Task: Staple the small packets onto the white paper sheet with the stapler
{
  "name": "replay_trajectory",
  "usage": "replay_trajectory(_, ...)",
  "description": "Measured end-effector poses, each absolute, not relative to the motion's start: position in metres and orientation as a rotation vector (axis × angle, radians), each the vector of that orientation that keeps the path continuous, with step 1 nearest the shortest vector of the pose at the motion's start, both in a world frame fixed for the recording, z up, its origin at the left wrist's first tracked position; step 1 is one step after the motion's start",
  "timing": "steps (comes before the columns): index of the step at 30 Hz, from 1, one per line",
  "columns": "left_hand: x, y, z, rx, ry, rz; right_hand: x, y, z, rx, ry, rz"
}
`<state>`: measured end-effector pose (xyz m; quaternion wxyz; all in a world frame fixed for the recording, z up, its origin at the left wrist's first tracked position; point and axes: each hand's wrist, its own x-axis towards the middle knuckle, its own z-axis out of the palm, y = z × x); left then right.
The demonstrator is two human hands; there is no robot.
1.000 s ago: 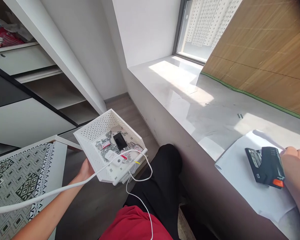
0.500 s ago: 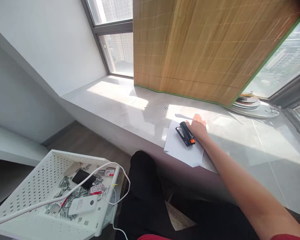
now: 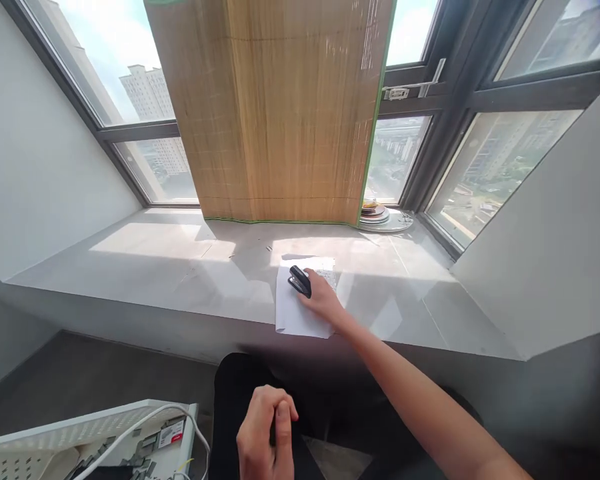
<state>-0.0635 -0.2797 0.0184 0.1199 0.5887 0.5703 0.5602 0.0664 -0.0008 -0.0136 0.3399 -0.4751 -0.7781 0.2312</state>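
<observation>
Smooth grey sill [image 3: 220,287], wht paper [image 3: 300,319], R hand [image 3: 322,299] snug round blk stapler [image 3: 299,281]; L hand [image 3: 265,430] balled, contents unclear.

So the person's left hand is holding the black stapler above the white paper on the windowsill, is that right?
Not quite: the wrong hand is named. The head view shows the right hand holding the black stapler above the white paper on the windowsill; the left hand is curled, apart from it.

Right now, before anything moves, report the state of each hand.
Left hand: curled closed, nothing visible in it.
Right hand: closed on the long black stapler, over the white rectangular paper.
</observation>
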Motion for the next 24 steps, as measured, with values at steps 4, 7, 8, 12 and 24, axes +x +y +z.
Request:
replay_trajectory(4,-0.066,-0.161,0.018,1.848,1.787,1.449,0.084,-0.002,-0.029,-1.126,-2.072,0.566)
replay_trajectory(7,-0.087,-0.080,0.008,1.938,1.876,1.206,0.108,0.010,-0.028,-0.984,-2.133,0.600)
replay_trajectory(8,-0.094,-0.058,0.003,1.984,1.890,1.089,0.116,0.014,-0.027,-0.947,-2.158,0.620)
replay_trajectory(12,-0.113,-0.007,-0.020,2.110,1.840,0.667,0.139,0.018,-0.034,-0.949,-2.168,0.590)
replay_trajectory(24,-0.132,0.037,-0.030,2.223,1.706,0.642,0.146,0.018,-0.051,-0.933,-1.985,0.487)
